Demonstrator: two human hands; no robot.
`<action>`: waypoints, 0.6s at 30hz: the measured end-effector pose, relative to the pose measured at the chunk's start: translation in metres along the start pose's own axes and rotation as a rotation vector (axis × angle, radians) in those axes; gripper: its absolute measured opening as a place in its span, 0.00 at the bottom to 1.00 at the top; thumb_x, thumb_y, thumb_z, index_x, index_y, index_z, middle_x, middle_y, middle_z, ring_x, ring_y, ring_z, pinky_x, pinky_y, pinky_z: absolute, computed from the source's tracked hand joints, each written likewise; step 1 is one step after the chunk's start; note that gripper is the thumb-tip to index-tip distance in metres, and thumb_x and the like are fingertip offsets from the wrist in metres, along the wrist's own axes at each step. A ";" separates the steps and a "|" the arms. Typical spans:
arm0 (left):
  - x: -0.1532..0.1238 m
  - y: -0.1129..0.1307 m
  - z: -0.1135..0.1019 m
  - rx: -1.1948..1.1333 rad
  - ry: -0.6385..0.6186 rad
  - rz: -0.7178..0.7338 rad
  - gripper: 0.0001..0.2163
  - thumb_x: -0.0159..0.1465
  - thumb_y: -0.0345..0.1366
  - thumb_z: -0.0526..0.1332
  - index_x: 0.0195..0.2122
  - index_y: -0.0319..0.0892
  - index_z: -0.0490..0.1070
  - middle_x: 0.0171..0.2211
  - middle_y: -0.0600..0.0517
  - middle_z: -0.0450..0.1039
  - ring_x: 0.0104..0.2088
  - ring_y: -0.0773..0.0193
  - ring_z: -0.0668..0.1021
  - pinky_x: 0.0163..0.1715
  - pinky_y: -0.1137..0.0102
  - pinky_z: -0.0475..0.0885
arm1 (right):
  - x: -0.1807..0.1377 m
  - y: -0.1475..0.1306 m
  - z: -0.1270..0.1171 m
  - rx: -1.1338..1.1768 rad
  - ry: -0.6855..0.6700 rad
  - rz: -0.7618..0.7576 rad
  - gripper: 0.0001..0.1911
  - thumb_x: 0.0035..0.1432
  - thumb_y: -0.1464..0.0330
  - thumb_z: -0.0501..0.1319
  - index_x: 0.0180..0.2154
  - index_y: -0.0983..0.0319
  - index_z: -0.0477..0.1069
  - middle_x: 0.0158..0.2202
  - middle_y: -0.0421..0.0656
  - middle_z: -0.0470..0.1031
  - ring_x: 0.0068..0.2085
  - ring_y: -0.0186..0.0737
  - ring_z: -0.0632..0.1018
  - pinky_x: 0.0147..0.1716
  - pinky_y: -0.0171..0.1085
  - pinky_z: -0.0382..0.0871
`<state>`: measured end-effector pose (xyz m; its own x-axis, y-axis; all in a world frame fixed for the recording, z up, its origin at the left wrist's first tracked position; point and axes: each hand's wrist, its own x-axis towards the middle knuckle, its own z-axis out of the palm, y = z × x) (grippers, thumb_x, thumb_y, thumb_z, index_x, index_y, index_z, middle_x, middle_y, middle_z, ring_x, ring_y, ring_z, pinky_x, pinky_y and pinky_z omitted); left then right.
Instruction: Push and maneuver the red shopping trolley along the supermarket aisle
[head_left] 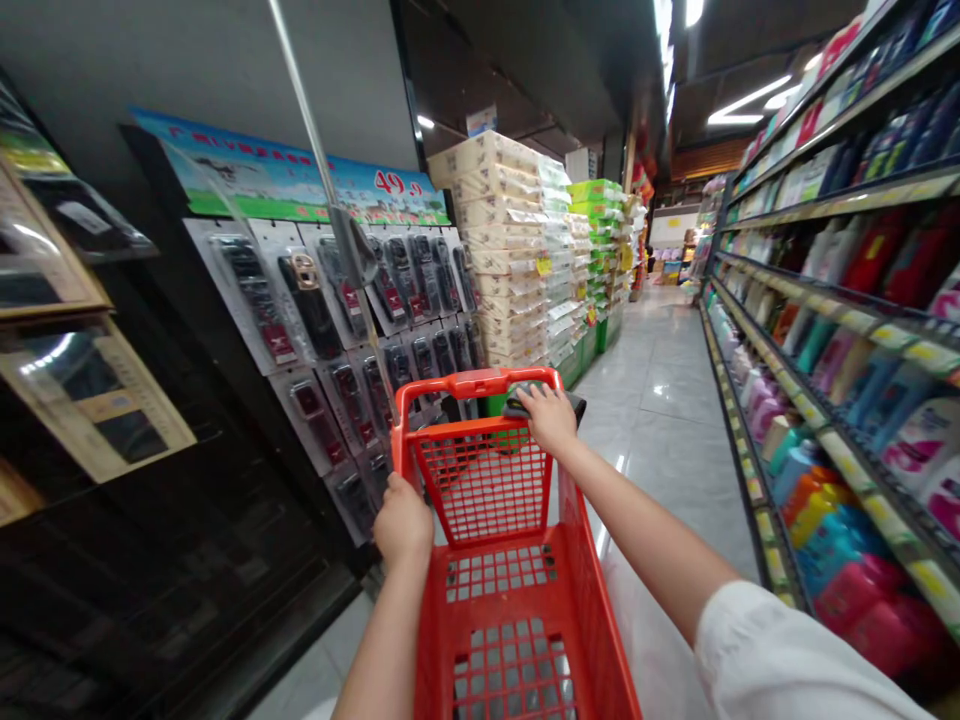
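A red plastic shopping cart (495,590) with a grid-like basket stands in front of me, its red handle bar (465,384) at the far end. My left hand (403,525) is closed around the cart's left rim, fingertips partly hidden. At the right corner of the handle, my right hand (550,415) presses its bent fingers onto a dark grey cloth (516,402). Most of that cloth is covered by the fingers. A thin metal pole (304,95) with a grey bracket rises at the handle's left end.
Packaged belts (307,300) hang on a display at left, under a blue price banner (300,170). Boxed goods (495,250) are stacked beyond it. Shelves of bottles (847,400) line the right side. A tiled aisle floor (660,370) runs ahead between them.
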<state>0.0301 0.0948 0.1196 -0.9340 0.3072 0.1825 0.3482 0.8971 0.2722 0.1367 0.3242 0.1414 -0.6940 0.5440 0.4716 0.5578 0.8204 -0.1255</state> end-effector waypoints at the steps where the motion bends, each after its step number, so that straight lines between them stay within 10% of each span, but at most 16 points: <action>1: -0.002 -0.001 0.000 -0.012 0.000 0.004 0.15 0.68 0.26 0.44 0.52 0.32 0.62 0.41 0.37 0.77 0.40 0.49 0.83 0.34 0.64 0.73 | -0.005 -0.007 0.006 -0.006 -0.021 -0.021 0.29 0.61 0.74 0.52 0.64 0.58 0.61 0.62 0.49 0.67 0.64 0.49 0.63 0.62 0.48 0.49; 11: -0.015 -0.001 0.008 -0.081 0.005 -0.015 0.18 0.70 0.31 0.44 0.57 0.31 0.61 0.44 0.36 0.76 0.40 0.49 0.82 0.33 0.65 0.73 | -0.001 -0.140 0.039 0.143 -0.039 -0.208 0.25 0.66 0.70 0.47 0.62 0.52 0.63 0.63 0.43 0.68 0.61 0.47 0.66 0.58 0.46 0.53; 18: -0.014 -0.001 0.012 -0.168 -0.028 -0.018 0.18 0.70 0.32 0.46 0.58 0.34 0.62 0.45 0.36 0.77 0.42 0.50 0.82 0.36 0.64 0.74 | -0.022 -0.083 0.031 0.035 -0.061 -0.143 0.27 0.65 0.71 0.48 0.63 0.50 0.62 0.67 0.43 0.61 0.65 0.53 0.62 0.60 0.51 0.50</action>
<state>0.0422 0.0933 0.1054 -0.9412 0.3026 0.1505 0.3379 0.8375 0.4294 0.0921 0.2497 0.1147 -0.7923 0.4297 0.4332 0.4356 0.8955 -0.0918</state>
